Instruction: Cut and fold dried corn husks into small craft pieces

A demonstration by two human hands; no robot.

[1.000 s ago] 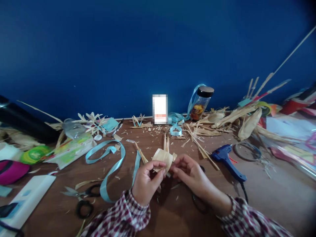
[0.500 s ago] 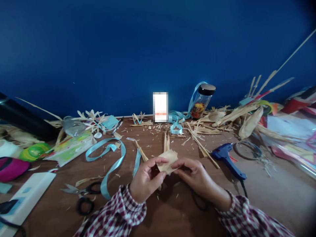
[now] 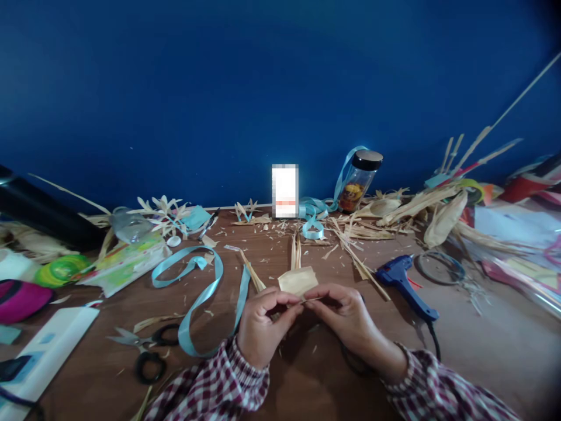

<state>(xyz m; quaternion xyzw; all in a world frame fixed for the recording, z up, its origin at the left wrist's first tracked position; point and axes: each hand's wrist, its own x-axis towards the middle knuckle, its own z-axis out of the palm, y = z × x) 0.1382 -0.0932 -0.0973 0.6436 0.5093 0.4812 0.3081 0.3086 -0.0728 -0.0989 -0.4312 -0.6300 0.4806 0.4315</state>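
A pale, flat piece of corn husk is pinched along its near edge by both hands, low over the middle of the table. My left hand grips that edge between thumb and index finger. From the right, my right hand pinches it close beside the left fingertips. Just beyond the piece, narrow husk strips lie on the brown table. Light blue ribbon curls on the table left of my left hand.
Open scissors and a white power strip lie at the left. A blue glue gun with its cord and a wire coil are at the right. Behind stands a tilted jar near husk scraps.
My left hand has shifted slightly right and its fingertips have met the right ones. The husk piece has tilted, with its wide face now beyond the fingers.
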